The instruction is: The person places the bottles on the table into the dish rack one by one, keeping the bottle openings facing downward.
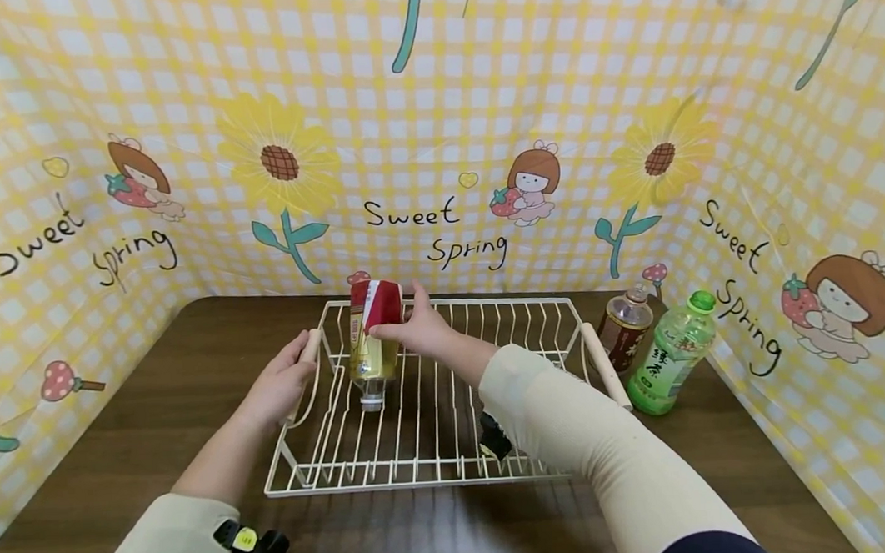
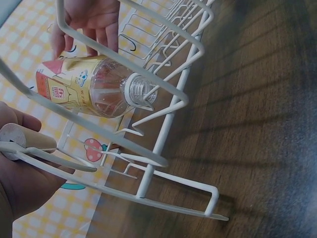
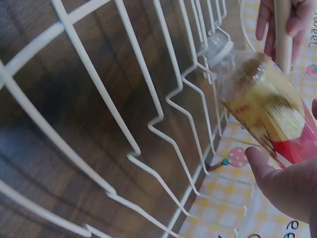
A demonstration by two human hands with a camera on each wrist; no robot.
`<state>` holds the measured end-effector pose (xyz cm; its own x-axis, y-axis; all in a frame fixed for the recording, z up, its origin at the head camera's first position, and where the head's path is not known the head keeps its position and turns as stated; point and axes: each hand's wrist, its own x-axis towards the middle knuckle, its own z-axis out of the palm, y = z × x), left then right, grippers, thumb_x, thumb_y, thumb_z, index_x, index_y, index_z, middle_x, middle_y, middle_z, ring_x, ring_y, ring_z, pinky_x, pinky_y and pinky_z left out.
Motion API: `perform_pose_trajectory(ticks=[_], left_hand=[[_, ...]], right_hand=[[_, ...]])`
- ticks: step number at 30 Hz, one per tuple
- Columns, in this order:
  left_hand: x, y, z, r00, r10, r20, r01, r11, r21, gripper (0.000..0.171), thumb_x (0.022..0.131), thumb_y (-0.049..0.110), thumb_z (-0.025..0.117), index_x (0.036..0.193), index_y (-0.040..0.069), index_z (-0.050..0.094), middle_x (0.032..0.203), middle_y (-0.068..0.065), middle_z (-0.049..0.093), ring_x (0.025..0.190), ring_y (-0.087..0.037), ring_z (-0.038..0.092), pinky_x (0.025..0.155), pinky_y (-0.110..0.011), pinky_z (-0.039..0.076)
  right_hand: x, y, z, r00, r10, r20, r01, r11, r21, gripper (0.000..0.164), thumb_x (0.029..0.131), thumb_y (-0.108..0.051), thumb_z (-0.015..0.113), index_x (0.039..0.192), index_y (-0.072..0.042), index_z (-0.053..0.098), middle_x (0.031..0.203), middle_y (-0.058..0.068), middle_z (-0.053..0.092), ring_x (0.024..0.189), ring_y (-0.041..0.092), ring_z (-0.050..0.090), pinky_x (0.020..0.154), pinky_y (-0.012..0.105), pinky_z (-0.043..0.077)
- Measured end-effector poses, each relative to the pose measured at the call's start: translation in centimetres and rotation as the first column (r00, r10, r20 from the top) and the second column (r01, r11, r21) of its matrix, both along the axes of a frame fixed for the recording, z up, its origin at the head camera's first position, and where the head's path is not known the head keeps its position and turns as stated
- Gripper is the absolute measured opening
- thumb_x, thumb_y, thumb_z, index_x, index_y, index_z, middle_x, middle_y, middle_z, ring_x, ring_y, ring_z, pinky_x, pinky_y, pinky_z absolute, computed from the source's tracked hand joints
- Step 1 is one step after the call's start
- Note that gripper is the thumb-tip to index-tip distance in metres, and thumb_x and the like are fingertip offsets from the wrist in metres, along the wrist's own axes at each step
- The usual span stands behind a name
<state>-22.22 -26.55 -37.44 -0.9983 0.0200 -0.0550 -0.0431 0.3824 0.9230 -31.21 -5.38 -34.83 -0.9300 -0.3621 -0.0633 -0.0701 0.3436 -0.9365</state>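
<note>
A clear plastic bottle (image 1: 373,359) with a yellow and red label stands tilted and neck down among the wires of a white wire dish rack (image 1: 453,482). My right hand (image 1: 424,327) spreads around its upturned base, thumb in front, index finger pointing up; in the right wrist view the thumb (image 3: 267,171) lies beside the label. How firmly it touches is hard to see. My left hand (image 1: 279,384) grips the pale wooden handle (image 1: 310,350) at the rack's left end. The left wrist view shows the bottle's neck (image 2: 143,90) between wires.
Right of the rack stand a brown-labelled bottle (image 1: 625,325) and a green tea bottle (image 1: 672,356), near the right handle (image 1: 605,366). The rack sits on a dark wooden table (image 1: 156,392). A yellow checked cloth (image 1: 420,127) hangs behind and at both sides.
</note>
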Motion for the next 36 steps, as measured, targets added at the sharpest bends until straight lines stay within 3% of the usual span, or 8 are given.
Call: perform_pose_trajectory(ticks=[7,13,25,36], left_hand=[[-0.3,-0.3,-0.2,1.0,-0.007,0.001,0.007,1.0,0.015,0.067,0.1,0.005,0.035,0.154,-0.003,-0.004,0.162,-0.024,-0.005,0.149,-0.044,0.004,0.12,-0.056,0.011],[-0.3,-0.2,-0.3,1.0,-0.01,0.0,0.01,0.999,0.052,0.065,0.101,0.003,0.034,0.153,-0.006,-0.003,0.162,-0.024,-0.005,0.149,-0.041,0.003,0.121,-0.054,0.009],[-0.6,-0.4,-0.4,1.0,-0.016,0.027,0.014,0.997,0.073,0.066,0.103,0.006,0.034,0.154,-0.001,-0.006,0.163,-0.021,-0.008,0.149,-0.04,0.003,0.121,-0.053,0.01],[-0.8,-0.4,-0.6,0.999,-0.038,-0.009,0.038,0.996,0.085,0.065,0.102,0.004,0.033,0.152,-0.006,-0.007,0.161,-0.025,-0.01,0.149,-0.041,-0.004,0.121,-0.054,0.002]], right_hand=[[-0.6,1.7,1.6,1.0,-0.008,-0.025,0.009,0.999,0.038,0.104,0.084,-0.033,0.076,0.158,-0.025,0.003,0.147,0.021,0.045,0.127,0.036,0.053,0.102,0.048,0.048],[-0.7,3.9,3.5,0.999,0.014,-0.035,-0.015,1.0,-0.017,0.104,0.086,-0.03,0.076,0.158,-0.027,0.001,0.151,0.021,0.036,0.137,0.036,0.042,0.106,0.048,0.045],[1.0,12.0,7.8,0.991,-0.016,-0.132,0.001,0.994,-0.109,0.088,0.092,-0.025,0.066,0.158,-0.02,0.008,0.154,0.018,0.034,0.141,0.036,0.035,0.114,0.053,0.034],[2.7,20.9,7.9,0.965,-0.118,-0.235,0.105,0.992,-0.067,0.086,0.095,-0.022,0.064,0.158,-0.015,0.006,0.158,0.019,0.025,0.147,0.036,0.024,0.118,0.054,0.026]])
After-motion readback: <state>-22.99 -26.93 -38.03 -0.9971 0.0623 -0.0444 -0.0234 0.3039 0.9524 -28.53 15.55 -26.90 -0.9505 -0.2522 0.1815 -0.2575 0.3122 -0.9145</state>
